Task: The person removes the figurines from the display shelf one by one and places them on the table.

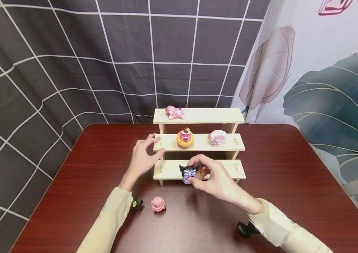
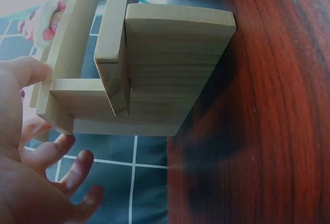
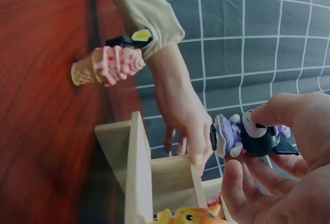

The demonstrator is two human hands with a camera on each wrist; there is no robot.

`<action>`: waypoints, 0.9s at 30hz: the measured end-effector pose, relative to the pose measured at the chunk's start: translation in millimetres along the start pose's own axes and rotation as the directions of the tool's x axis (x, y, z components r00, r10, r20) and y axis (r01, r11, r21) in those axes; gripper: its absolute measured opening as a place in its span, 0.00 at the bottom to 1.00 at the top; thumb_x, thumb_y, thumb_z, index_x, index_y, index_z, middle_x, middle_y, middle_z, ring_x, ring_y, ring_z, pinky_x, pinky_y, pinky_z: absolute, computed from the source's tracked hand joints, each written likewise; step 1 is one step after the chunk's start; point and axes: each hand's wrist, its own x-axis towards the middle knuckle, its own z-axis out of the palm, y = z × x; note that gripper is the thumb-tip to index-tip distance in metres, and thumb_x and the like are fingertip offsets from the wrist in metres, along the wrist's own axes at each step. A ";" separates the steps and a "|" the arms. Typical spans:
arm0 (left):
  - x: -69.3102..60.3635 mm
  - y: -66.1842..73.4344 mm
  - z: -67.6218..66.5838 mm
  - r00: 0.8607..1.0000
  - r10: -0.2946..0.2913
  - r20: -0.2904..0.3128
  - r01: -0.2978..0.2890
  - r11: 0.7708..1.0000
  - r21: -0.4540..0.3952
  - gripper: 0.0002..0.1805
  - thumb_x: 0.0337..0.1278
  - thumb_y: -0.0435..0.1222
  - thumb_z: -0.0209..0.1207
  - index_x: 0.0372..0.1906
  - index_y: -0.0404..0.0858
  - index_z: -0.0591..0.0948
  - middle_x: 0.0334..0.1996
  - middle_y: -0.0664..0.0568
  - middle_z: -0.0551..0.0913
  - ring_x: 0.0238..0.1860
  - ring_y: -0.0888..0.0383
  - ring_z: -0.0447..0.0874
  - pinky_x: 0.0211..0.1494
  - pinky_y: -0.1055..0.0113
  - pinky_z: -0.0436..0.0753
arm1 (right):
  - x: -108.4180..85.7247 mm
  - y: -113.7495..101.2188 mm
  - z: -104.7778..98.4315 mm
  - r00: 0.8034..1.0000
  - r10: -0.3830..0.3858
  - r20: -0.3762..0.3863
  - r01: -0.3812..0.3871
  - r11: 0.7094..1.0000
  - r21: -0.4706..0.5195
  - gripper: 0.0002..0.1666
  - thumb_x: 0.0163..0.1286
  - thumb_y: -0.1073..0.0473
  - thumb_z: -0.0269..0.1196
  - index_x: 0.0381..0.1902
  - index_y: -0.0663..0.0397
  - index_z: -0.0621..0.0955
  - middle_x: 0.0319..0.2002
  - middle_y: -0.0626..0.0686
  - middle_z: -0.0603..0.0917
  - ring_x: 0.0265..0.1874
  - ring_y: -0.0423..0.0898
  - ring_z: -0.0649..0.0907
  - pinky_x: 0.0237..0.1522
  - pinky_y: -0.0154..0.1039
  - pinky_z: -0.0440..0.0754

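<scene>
My right hand (image 1: 215,177) pinches a black and purple figurine (image 1: 188,173) with pointed ears and a bow between thumb and fingers. In the right wrist view the figurine (image 3: 252,134) is tipped sideways in the picture, its light face partly under the thumb. It is held at the front of the lowest step of a three-step wooden display stand (image 1: 169,170). A yellow-orange toy (image 3: 188,216) stands on that step, mostly hidden by the right hand in the head view. My left hand (image 1: 142,156) grips the left end of the middle step, thumb at the front edge.
A pink bear figurine (image 1: 174,112) lies on the top step. The middle step bears a tart-shaped figurine (image 1: 185,137) and a white-and-pink figurine (image 1: 217,137). On the red-brown table (image 1: 103,168), a pink ice-cream-cone figurine (image 1: 158,203) stands near the left forearm.
</scene>
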 end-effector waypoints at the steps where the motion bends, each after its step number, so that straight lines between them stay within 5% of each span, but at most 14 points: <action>1: 0.0 -0.2 0.2 1.000 0.000 0.000 0.000 1.000 0.000 0.25 0.54 0.41 0.71 0.57 0.39 0.85 0.64 0.45 0.77 0.54 0.44 0.72 0.52 0.46 0.70 | -1.2 0.6 1.2 1.000 -0.003 0.005 0.003 1.000 0.008 0.23 0.53 0.74 0.72 0.45 0.55 0.80 0.39 0.47 0.83 0.28 0.45 0.81 0.29 0.38 0.81; 27: -0.1 -0.2 0.4 1.000 -0.013 0.003 0.013 1.000 -0.004 0.25 0.54 0.41 0.71 0.58 0.39 0.84 0.65 0.45 0.77 0.55 0.44 0.71 0.53 0.46 0.70 | -30.0 15.7 31.9 0.998 -0.049 0.049 0.047 0.998 0.044 0.23 0.52 0.75 0.72 0.44 0.54 0.79 0.36 0.48 0.82 0.22 0.36 0.78 0.23 0.35 0.79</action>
